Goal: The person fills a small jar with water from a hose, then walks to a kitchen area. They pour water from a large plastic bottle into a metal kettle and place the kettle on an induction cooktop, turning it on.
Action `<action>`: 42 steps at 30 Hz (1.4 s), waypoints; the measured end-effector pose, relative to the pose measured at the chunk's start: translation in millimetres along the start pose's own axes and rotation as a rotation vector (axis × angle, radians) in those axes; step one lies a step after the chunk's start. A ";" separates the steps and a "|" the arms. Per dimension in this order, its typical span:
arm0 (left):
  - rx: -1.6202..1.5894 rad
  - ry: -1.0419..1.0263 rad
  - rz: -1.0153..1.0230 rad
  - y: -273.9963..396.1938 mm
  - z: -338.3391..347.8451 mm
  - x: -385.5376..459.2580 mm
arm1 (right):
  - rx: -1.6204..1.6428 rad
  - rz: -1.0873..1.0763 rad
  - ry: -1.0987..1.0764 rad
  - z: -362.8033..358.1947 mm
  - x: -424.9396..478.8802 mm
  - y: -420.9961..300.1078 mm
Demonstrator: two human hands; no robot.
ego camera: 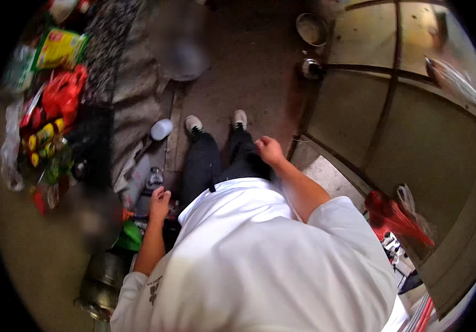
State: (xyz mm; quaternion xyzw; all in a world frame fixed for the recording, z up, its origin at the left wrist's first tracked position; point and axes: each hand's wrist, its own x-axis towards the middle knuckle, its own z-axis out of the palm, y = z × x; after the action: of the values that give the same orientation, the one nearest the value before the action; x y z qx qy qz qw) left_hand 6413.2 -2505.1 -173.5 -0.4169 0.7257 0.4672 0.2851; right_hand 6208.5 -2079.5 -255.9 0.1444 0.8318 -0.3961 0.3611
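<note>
My left hand hangs at my left side with its fingers loosely bent and nothing seen in it. Close beyond it are a clear plastic or glass container and a pale grey panel or bag. My right hand is beside my right thigh, its fingers curled in, and no object shows in it. Both my feet, in light shoes, stand on the brown floor. Near my left shoe lies a white rounded container.
Left is a cluttered surface with a red plastic bag, a yellow-green packet and yellow-capped bottles. On the right a framed door or panel holds a hanging red bag. A round basin stands ahead.
</note>
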 end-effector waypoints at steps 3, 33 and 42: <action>0.026 -0.019 -0.036 51.0 11.0 -5.5 | 0.037 0.008 -0.044 -7.2 -6.4 -49.2; 0.176 -0.081 -0.050 76.1 56.8 26.1 | 0.018 0.120 0.361 -140.2 98.5 25.1; 0.254 0.072 -0.122 148.6 197.6 35.2 | -0.196 0.131 0.350 -294.1 279.0 85.4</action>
State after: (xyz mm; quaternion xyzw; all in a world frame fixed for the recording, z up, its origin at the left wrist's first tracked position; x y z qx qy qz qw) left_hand 6271.2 -2304.0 -215.5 -0.4371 0.7621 0.3383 0.3372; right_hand 5915.7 -1812.8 -377.7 0.2292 0.9051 -0.2578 0.2485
